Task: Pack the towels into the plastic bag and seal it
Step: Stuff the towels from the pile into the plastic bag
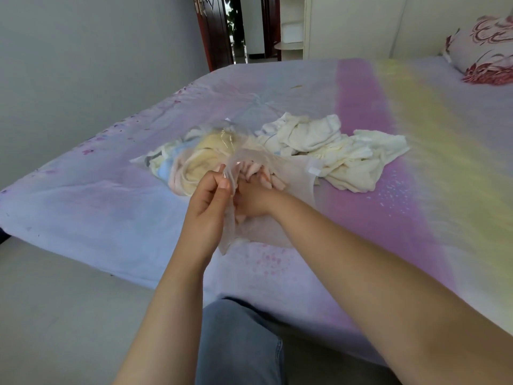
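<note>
A clear plastic bag [294, 176] lies on the bed in front of me. My left hand [206, 202] pinches one edge of its mouth between thumb and fingers. My right hand [256, 197] is inside the bag, its fingers seen spread through the film. Just behind sits a second clear bag [194, 154] stuffed with yellow, pink and blue towels. A loose heap of cream towels [333, 151] lies to the right of the bags, apart from both hands.
The bed [111, 218] has a lilac sheet with pink and yellow bands. Its near edge runs by my knee [236, 343]. A red-patterned pillow [485, 51] lies at the far right. A doorway [236, 29] opens beyond the bed.
</note>
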Motion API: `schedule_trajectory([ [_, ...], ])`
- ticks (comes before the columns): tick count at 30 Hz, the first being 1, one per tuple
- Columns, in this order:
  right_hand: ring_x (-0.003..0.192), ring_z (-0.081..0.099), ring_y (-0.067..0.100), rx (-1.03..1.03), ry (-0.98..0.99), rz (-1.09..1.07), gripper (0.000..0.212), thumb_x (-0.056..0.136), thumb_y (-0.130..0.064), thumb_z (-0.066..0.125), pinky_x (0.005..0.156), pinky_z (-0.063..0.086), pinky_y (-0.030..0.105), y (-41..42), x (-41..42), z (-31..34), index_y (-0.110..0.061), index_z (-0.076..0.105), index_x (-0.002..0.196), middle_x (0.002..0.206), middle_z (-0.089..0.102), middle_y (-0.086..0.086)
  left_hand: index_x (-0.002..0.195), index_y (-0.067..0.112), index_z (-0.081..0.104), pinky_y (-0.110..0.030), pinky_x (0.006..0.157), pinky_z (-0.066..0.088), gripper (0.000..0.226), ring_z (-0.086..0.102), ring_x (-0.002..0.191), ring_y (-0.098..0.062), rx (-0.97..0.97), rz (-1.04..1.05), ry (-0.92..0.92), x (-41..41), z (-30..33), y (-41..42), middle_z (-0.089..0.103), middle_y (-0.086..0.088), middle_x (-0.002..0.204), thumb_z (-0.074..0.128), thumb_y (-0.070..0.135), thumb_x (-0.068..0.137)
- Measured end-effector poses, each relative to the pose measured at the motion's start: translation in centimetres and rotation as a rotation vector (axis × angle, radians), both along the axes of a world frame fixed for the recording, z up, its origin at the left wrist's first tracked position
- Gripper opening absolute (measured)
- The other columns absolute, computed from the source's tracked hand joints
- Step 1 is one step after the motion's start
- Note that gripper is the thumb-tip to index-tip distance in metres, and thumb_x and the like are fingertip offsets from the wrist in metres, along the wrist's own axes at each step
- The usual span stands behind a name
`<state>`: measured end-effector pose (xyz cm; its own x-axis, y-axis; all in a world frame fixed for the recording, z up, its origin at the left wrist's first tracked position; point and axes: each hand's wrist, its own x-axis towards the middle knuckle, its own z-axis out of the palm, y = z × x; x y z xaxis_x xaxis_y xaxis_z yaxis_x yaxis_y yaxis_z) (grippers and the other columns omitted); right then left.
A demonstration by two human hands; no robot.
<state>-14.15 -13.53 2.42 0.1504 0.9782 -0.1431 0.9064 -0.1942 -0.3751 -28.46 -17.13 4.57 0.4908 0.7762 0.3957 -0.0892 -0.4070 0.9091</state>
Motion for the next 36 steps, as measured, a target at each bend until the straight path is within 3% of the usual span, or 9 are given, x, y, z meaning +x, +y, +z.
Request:
schedule_trajectory([
  [5, 0.099, 0.054, 0.014, 0.324, 0.375, -0.058, 0.03, 0.09, -0.056, 0.028, 0.085, 0.043, 0.033, -5.6, 1.3, -3.2, -0.049, 0.044, 0.114, 0.107, 0.055, -0.012, 0.077, 0.008, 0.043, -0.011, 0.061, 0.043, 0.028, 0.052, 0.061, 0.003, -0.016, -0.045, 0.028, 1.2, -0.6, -1.0, 0.053, 0.016, 0.064, 0.041, 0.01, 0.104],
  [8, 0.107, 0.053, 0.02, 0.375, 0.159, 0.005, 0.042, 0.085, -0.053, 0.024, 0.084, 0.047, 0.035, -8.5, 1.4, -4.0, -0.048, 0.035, 0.125, 0.126, 0.052, -0.007, 0.077, 0.01, 0.044, -0.01, 0.057, 0.043, 0.027, 0.051, 0.057, 0.005, -0.035, -0.042, 0.035, 1.8, -1.1, -1.2, 0.052, 0.018, 0.06, 0.041, 0.01, 0.104],
  [12, 0.1, 0.055, 0.028, 0.493, 0.084, -0.018, 0.051, 0.088, -0.017, 0.039, 0.062, 0.04, 0.031, -10.6, 2.2, -4.7, -0.04, 0.03, 0.132, 0.132, 0.044, 0.004, 0.073, 0.018, 0.044, -0.013, 0.061, 0.04, 0.031, 0.043, 0.063, -0.001, -0.084, -0.013, 0.047, 2.6, -1.6, -0.9, 0.045, 0.016, 0.065, 0.043, 0.015, 0.104],
  [19, 0.105, 0.055, 0.022, 0.539, 0.188, -0.072, 0.044, 0.086, -0.004, 0.042, 0.079, 0.051, 0.042, -11.8, 3.4, -5.3, -0.025, 0.054, 0.123, 0.129, 0.045, -0.004, 0.076, 0.017, 0.042, -0.03, 0.077, 0.038, 0.029, 0.038, 0.083, -0.017, -0.242, -0.051, -0.018, 4.2, -2.5, -0.7, 0.041, -0.001, 0.079, 0.04, 0.012, 0.105],
  [22, 0.084, 0.056, 0.006, 0.91, 0.28, -0.278, 0.037, 0.075, -0.001, 0.041, 0.068, 0.047, 0.024, -12.8, 4.9, -5.3, -0.03, 0.061, 0.087, 0.097, 0.056, -0.011, 0.082, 0.007, 0.044, -0.033, 0.077, 0.037, 0.026, 0.039, 0.085, -0.016, -0.21, -0.013, 0.032, 4.4, -3.2, -0.3, 0.041, -0.002, 0.086, 0.041, 0.019, 0.105],
  [25, 0.083, 0.051, -0.004, 1.139, 0.406, -0.627, 0.03, 0.077, 0.004, 0.046, 0.068, 0.041, 0.016, -12.0, 9.2, -5.7, -0.021, 0.056, 0.091, 0.111, 0.047, -0.002, 0.087, -0.002, 0.043, -0.036, 0.074, 0.035, 0.03, 0.038, 0.082, -0.017, -0.194, -0.003, 0.058, 4.8, -3.8, -0.1, 0.041, -0.003, 0.085, 0.041, 0.023, 0.104],
  [30, 0.117, 0.044, 0.018, 0.602, 0.816, -1.005, 0.024, 0.084, -0.011, 0.061, 0.087, 0.048, 0.028, -8.3, 18.6, -7.6, -0.016, 0.064, 0.107, 0.151, 0.019, 0.012, 0.074, 0.019, 0.041, -0.025, 0.062, 0.03, 0.03, 0.033, 0.07, -0.012, -0.23, 0.002, 0.042, 5.2, -4.1, 0.0, 0.036, 0.005, 0.07, 0.041, 0.017, 0.104],
  [33, 0.104, 0.055, 0.021, 0.509, 1.196, -0.945, 0.044, 0.086, -0.01, 0.063, 0.093, 0.05, 0.034, -7.5, 20.8, -8.2, -0.009, 0.053, 0.128, 0.13, 0.054, 0.013, 0.071, 0.023, 0.041, -0.017, 0.059, 0.033, 0.034, 0.035, 0.065, -0.003, -0.207, 0.017, 0.066, 5.0, -4.4, 0.3, 0.038, 0.013, 0.067, 0.041, 0.017, 0.104],
  [36, 0.088, 0.058, 0.022, 0.633, 0.981, -1.002, 0.03, 0.082, -0.01, 0.067, 0.09, 0.05, 0.039, -8.5, 20.7, -8.0, -0.002, 0.06, 0.109, 0.103, 0.062, 0.014, 0.07, 0.024, 0.042, -0.024, 0.066, 0.034, 0.036, 0.039, 0.074, -0.006, -0.239, 0.015, 0.05, 5.0, -4.4, 0.4, 0.039, 0.008, 0.071, 0.041, 0.016, 0.105],
])
